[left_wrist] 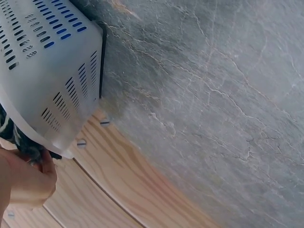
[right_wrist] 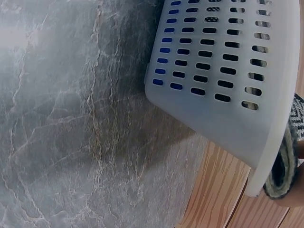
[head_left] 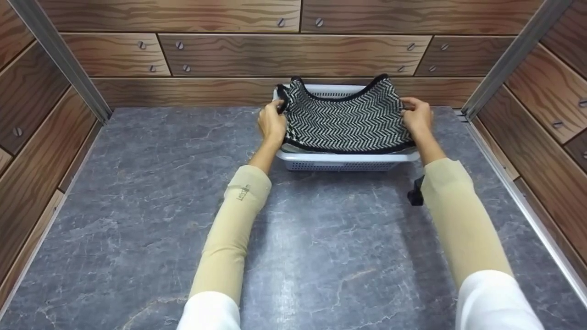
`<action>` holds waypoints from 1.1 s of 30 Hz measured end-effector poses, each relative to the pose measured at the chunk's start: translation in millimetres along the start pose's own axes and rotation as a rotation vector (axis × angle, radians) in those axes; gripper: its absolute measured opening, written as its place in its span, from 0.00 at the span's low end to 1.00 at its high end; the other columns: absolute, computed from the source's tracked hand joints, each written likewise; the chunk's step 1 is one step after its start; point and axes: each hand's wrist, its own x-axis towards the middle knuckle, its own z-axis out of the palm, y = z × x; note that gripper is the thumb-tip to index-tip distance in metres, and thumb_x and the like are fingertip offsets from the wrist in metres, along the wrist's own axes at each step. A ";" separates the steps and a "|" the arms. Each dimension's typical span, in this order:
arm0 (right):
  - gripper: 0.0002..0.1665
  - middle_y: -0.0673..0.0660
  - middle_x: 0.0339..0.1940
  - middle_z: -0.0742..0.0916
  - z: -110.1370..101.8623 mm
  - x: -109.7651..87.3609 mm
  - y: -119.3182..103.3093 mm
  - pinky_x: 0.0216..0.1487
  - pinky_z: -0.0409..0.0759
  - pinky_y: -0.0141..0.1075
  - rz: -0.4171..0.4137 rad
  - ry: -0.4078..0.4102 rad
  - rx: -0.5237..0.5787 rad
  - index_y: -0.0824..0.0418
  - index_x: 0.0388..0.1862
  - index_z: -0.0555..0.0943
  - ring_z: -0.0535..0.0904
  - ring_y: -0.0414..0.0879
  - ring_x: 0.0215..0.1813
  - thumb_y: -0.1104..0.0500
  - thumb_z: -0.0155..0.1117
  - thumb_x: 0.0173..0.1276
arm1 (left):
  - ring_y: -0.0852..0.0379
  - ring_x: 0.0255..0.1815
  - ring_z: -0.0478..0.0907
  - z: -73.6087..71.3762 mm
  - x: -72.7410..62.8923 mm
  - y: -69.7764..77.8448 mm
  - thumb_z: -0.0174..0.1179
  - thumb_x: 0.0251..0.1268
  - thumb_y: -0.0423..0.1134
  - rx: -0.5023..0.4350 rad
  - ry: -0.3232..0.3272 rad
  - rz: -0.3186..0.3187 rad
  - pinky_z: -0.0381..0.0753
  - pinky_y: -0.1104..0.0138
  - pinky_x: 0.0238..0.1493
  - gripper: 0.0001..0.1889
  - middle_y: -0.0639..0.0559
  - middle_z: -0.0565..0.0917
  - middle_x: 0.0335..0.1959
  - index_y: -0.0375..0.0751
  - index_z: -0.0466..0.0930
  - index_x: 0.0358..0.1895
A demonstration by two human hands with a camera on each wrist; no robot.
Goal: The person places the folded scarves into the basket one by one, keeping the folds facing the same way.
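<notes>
A black-and-white herringbone cloth with black edging (head_left: pixel 348 123) lies over a white perforated plastic basket (head_left: pixel 348 158) in the head view, sagging in the middle. My left hand (head_left: pixel 271 121) pinches its left edge at the basket's left side. At the opposite side, my right hand (head_left: pixel 418 117) pinches the right edge. The left wrist view shows fingers (left_wrist: pixel 45 164) on bunched dark cloth beside the basket's rim. In the right wrist view, a folded cloth edge (right_wrist: pixel 280 175) sits by the rim, with the right hand mostly cut off by the frame.
The basket stands on a grey marbled surface (head_left: pixel 160 206), close to the wood-patterned back wall (head_left: pixel 293 55). Similar side walls and grey metal corner posts (head_left: pixel 59 59) enclose the space. A small black device (head_left: pixel 416 192) is at the right sleeve.
</notes>
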 end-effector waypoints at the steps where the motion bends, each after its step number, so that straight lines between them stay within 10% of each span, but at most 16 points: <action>1: 0.23 0.65 0.49 0.81 0.4 -0.1 -0.2 0.54 0.66 0.43 0.001 0.007 -0.002 0.61 0.56 0.77 0.74 0.55 0.50 0.71 0.52 0.62 | 0.48 0.46 0.77 0.3 0.0 -0.5 0.54 0.53 0.26 -0.003 0.002 0.004 0.73 0.58 0.45 0.21 0.49 0.82 0.45 0.49 0.82 0.49; 33: 0.18 0.69 0.47 0.80 -7.7 -2.8 10.6 0.55 0.66 0.46 0.021 -0.003 -0.109 0.70 0.53 0.77 0.71 0.61 0.52 0.64 0.53 0.66 | 0.49 0.46 0.77 2.5 0.0 -3.4 0.61 0.56 0.32 -0.038 -0.039 0.038 0.73 0.62 0.47 0.11 0.46 0.83 0.42 0.37 0.83 0.44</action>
